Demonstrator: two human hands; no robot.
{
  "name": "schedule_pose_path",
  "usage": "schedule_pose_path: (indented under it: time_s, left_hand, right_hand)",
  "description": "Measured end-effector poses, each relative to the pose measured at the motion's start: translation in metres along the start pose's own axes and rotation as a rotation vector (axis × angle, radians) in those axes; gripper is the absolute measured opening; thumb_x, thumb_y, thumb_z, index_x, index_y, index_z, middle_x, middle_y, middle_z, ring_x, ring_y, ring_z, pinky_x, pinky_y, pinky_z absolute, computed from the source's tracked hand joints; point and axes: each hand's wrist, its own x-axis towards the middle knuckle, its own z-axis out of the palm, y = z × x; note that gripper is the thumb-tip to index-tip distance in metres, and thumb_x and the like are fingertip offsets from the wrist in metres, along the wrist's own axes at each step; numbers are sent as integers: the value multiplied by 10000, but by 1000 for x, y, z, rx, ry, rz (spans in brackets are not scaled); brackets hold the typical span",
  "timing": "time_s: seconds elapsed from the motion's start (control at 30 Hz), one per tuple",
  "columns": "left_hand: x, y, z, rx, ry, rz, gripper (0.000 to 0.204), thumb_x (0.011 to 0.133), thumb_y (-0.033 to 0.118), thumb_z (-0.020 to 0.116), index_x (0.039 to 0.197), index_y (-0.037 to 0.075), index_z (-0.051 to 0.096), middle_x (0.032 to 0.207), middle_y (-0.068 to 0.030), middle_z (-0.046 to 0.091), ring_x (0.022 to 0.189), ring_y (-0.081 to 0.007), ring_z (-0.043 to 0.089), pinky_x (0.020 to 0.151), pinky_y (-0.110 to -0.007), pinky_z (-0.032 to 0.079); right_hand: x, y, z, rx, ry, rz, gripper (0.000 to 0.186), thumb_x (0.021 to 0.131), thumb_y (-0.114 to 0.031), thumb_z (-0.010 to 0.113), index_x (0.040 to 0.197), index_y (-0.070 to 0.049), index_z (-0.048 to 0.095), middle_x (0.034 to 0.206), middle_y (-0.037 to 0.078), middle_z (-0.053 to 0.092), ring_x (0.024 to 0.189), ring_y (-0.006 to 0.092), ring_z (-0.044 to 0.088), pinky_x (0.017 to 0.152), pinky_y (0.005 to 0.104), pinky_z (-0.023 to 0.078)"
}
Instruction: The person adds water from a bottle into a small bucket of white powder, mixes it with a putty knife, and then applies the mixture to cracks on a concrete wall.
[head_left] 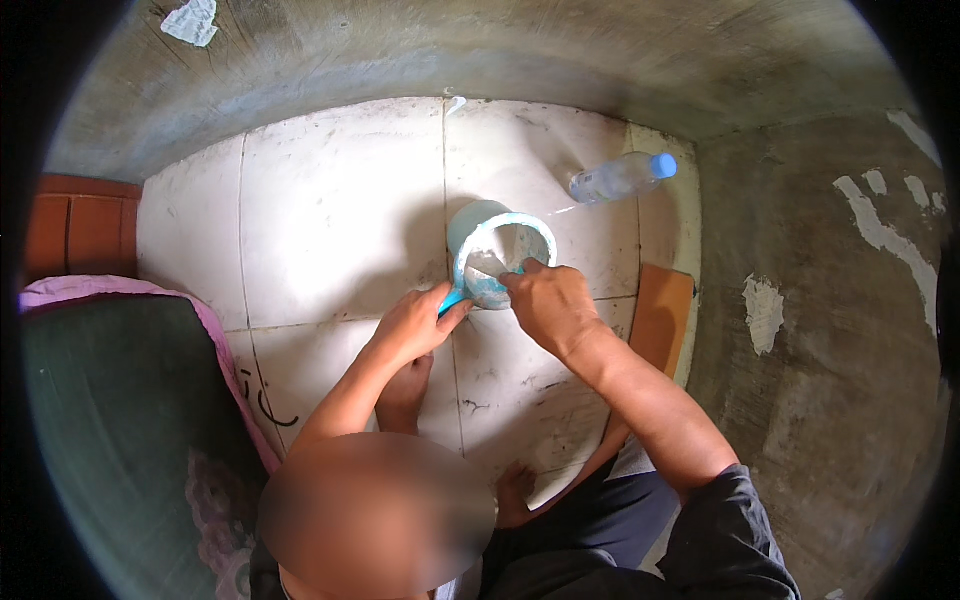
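My left hand (418, 325) grips the handle of a pale teal dipper (475, 218) at the centre, held tilted over the tiled floor, with white residue round its rim and inside. My right hand (550, 310) is closed on a scraper (488, 264), whose flat blade reaches into the dipper and whose blue handle shows just beyond my fingers. A clear plastic bottle (610, 180) with a blue cap lies on its side behind the dipper to the right.
White tiles (330, 200) are bounded by grey walls (810, 400) with patchy white marks. A dark green pad (110, 400) with pink edging is at left, beside reddish-brown woodwork (85, 225). An orange-brown board (660, 310) lies at right. My bare feet (405, 390) are beneath my arms.
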Motion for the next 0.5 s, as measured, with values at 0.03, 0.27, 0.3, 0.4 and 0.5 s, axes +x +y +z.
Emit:
schedule_pose_path:
  time_s: [0.03,0.27,0.3,0.4,0.5]
  left_hand:
    - [0,2,-2,-5,-14,-15,401,988,441,629,1015,41,635,832,-228,709,816,-459,681,711,-547,527]
    - [-3,2,-2,-20,3,15,406,986,447,632,1014,42,634,829,-220,711,806,-450,684,698,-542,528]
    - [-3,3,-1,3,-16,9,404,986,445,632,1018,42,636,828,-219,710,803,-449,683,697,-542,527]
    - [-2,5,0,2,-31,4,402,985,443,635,1025,43,640,828,-217,709,803,-448,682,697,-540,527]
    - [-4,4,0,-27,-28,-4,406,985,445,635,1023,41,640,836,-216,710,816,-447,681,702,-537,528]
  right_hand:
    - [-4,6,0,-34,7,-15,179,942,-190,620,1037,-180,771,886,101,711,720,272,721,636,368,575]
    - [-17,24,-24,92,7,-35,170,930,-212,661,1047,-182,780,895,92,709,786,269,726,696,389,580]
    - [-15,22,-16,80,13,-4,166,930,-210,659,1039,-179,781,894,98,710,791,265,727,698,389,580]
    - [-4,12,-8,94,4,91,168,934,-206,648,1021,-152,781,896,136,717,821,275,726,726,404,579]
    - [4,22,-15,195,7,105,187,935,-207,642,1038,-137,781,914,150,724,837,313,722,757,426,577]
